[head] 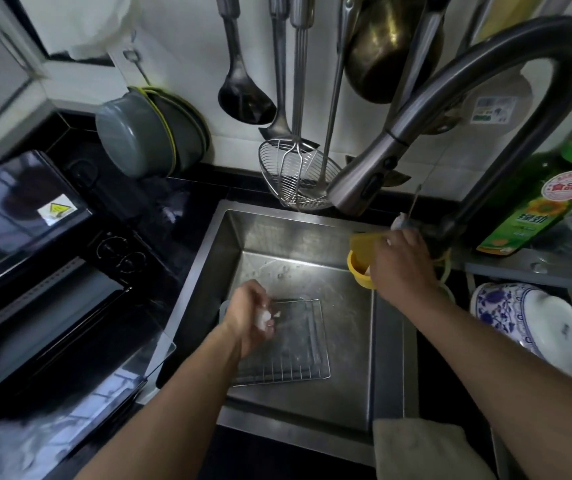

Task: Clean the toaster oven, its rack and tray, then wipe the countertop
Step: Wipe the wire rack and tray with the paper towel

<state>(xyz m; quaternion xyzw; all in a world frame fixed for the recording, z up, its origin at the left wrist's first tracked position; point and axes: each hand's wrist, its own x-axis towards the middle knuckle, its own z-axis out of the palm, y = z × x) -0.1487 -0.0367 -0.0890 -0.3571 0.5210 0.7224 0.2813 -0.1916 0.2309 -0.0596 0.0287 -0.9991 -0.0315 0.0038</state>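
Two hands work over the sink (229,237), and every place below is given from that basin. The wire rack (298,348) lies flat on the sink floor at its near left, and a darker flat shape under it may be the tray, though I cannot tell for sure. The left hand (251,315) hovers just above the rack's far left corner, fingers curled in around a small white foamy lump (265,317); what the lump is cannot be made out. The right hand (404,263) reaches to the sink's far right edge, fingers bent over a yellow holder (359,268) hanging inside the wall there, with something yellow (367,242), likely a sponge, standing in it; whether the fingers pinch it or only touch it is hidden.

The toaster oven (35,306) sits on the dark countertop (180,216) left of the sink, its door dropped open toward the person.

Risks, as I judge them: foam could drip from the left hand onto the open door if the hand swings left. The faucet head (364,181) hangs over the sink's far side, so water turned on hard could strike the flat rack and splash the oven. A soapy grip may also let the rack slide and clatter.
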